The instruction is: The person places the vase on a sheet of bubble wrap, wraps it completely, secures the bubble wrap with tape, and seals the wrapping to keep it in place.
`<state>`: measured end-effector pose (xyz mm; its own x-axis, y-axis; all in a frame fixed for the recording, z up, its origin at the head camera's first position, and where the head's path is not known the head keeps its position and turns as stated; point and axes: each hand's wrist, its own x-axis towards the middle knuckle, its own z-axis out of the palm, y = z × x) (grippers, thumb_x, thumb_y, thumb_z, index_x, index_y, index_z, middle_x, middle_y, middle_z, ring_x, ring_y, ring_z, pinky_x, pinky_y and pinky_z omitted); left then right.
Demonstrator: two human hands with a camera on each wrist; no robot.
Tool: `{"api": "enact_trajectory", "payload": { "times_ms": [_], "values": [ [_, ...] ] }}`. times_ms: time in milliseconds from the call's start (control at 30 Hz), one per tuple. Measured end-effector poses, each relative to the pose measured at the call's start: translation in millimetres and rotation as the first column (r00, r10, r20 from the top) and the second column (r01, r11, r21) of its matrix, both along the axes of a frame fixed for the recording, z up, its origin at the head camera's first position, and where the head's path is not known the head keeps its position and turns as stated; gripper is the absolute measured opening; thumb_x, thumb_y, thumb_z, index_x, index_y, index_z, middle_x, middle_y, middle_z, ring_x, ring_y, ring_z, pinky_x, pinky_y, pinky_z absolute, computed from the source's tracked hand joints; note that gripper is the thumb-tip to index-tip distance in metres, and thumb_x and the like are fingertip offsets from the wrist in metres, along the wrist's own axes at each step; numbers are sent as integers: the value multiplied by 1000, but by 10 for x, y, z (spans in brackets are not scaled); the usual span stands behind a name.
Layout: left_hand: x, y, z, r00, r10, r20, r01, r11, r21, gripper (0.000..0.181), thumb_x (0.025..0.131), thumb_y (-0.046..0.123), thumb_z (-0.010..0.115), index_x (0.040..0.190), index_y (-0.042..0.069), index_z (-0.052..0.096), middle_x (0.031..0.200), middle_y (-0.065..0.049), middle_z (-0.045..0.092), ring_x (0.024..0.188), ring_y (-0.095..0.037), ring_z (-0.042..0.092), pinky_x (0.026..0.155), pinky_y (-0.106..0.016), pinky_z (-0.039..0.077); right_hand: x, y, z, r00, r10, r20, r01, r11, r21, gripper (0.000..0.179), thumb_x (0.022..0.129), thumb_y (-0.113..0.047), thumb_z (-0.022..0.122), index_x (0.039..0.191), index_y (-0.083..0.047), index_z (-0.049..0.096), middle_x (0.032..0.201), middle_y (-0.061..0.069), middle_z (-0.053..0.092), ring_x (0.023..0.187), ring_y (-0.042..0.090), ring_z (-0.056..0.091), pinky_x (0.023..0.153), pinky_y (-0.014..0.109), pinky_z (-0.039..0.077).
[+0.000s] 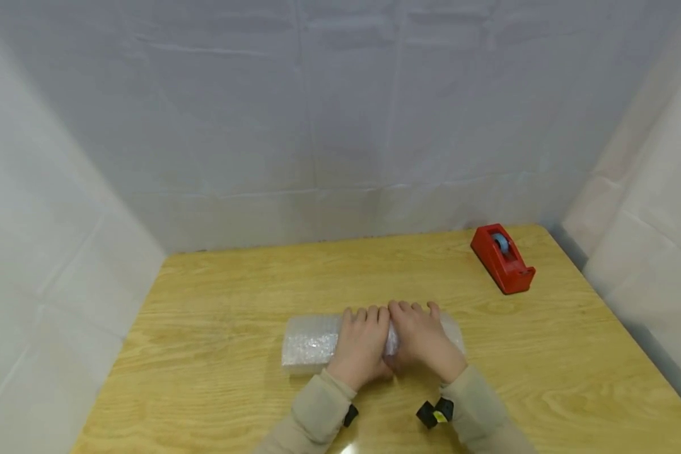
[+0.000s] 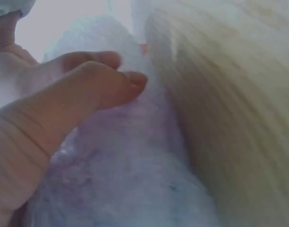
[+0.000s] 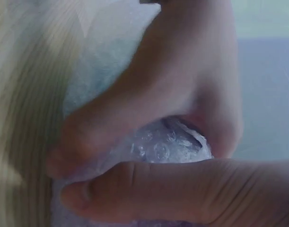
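A roll of clear bubble wrap [image 1: 309, 347] lies crosswise near the front middle of the table. My left hand [image 1: 363, 347] grips it just left of its right half, fingers bent over the far side. Close beside it, my right hand [image 1: 425, 337] holds the same roll, the two hands nearly meeting. In the left wrist view, the left thumb [image 2: 87, 94] lies along the near side of the bubble wrap [image 2: 120, 175]. The right wrist view shows the right thumb [image 3: 135, 191] against the plastic, with the left hand [image 3: 177, 80] beyond. Whatever is inside the roll is hidden.
A red tape dispenser [image 1: 502, 261] with a roll of tape stands at the back right of the wooden table [image 1: 215, 296]. White sheeting [image 1: 318, 126] hangs behind the table and along both sides. Black wrist gear [image 1: 431, 414] shows under the right sleeve.
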<state>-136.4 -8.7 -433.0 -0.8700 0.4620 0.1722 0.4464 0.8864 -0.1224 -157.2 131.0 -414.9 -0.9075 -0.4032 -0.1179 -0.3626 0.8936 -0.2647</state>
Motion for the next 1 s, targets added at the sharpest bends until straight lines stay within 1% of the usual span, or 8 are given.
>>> {"api": "enact_trajectory", "payload": {
  "times_ms": [67, 233, 333, 500, 600, 733, 833, 1000],
  "values": [
    [3, -10, -1, 1000, 3, -16, -3, 1000, -4, 100, 47, 63, 90, 123, 8, 55, 106, -5, 63, 91, -22, 60, 83, -42, 45, -31, -4, 14, 1000, 6, 15, -6, 1000, 7, 78, 65, -42, 88, 127, -10, 53, 123, 11, 60, 115, 38, 55, 102, 69, 27],
    [-4, -26, -3, 1000, 18, -9, -18, 1000, -13, 99, 51, 61, 89, 126, 7, 53, 107, -6, 63, 91, -23, 61, 83, -44, 47, -92, -15, 28, 998, 26, 56, -26, 1000, 5, 84, 59, -41, 92, 127, -12, 53, 121, 9, 60, 115, 38, 55, 102, 68, 28],
    [-9, -30, -2, 1000, 18, 3, -18, 1000, 3, 100, 50, 61, 90, 126, 7, 54, 106, -7, 63, 90, -23, 62, 81, -43, 47, -111, -17, 31, 997, 38, 74, -39, 999, 8, 87, 57, -42, 93, 128, -12, 52, 122, 9, 60, 116, 38, 54, 102, 68, 27],
    [-32, -34, 13, 1000, 12, 10, -12, 1000, 24, 100, 45, 60, 92, 121, 7, 56, 101, -6, 63, 86, -22, 62, 77, -42, 48, -132, -24, 24, 996, 37, 77, -38, 999, 21, 87, 55, -43, 94, 125, -12, 53, 119, 8, 60, 114, 37, 55, 103, 68, 27],
    [-46, -32, 26, 1000, 10, 14, -10, 1000, 23, 100, 42, 60, 93, 118, 8, 57, 99, -6, 62, 84, -21, 61, 75, -41, 48, -112, -26, 11, 998, 31, 46, -32, 999, 28, 87, 55, -45, 93, 125, -11, 54, 120, 9, 60, 115, 37, 55, 103, 68, 27],
    [-66, -30, 25, 999, 15, 38, -16, 1000, 19, 100, 42, 60, 93, 118, 7, 57, 99, -6, 62, 84, -21, 61, 75, -40, 48, -46, -21, -3, 999, 23, -30, -22, 999, 25, 89, 58, -47, 91, 130, -9, 55, 125, 11, 60, 117, 38, 54, 104, 67, 26],
    [-87, -30, 28, 996, 40, 75, -42, 999, 22, 101, 44, 61, 93, 121, 7, 56, 103, -7, 63, 87, -22, 62, 78, -43, 48, 8, -25, -9, 996, 10, -83, -9, 1000, 18, 92, 60, -47, 90, 135, -9, 53, 129, 13, 59, 119, 38, 52, 105, 67, 24],
    [-108, -25, 50, 988, 65, 137, -68, 997, 18, 102, 46, 59, 93, 125, 6, 56, 107, -9, 63, 91, -23, 62, 81, -46, 48, 95, -43, -16, 990, -13, -139, 13, 1000, -2, 97, 60, -47, 91, 138, -6, 51, 132, 16, 57, 121, 40, 51, 105, 68, 23]
  ]
}}
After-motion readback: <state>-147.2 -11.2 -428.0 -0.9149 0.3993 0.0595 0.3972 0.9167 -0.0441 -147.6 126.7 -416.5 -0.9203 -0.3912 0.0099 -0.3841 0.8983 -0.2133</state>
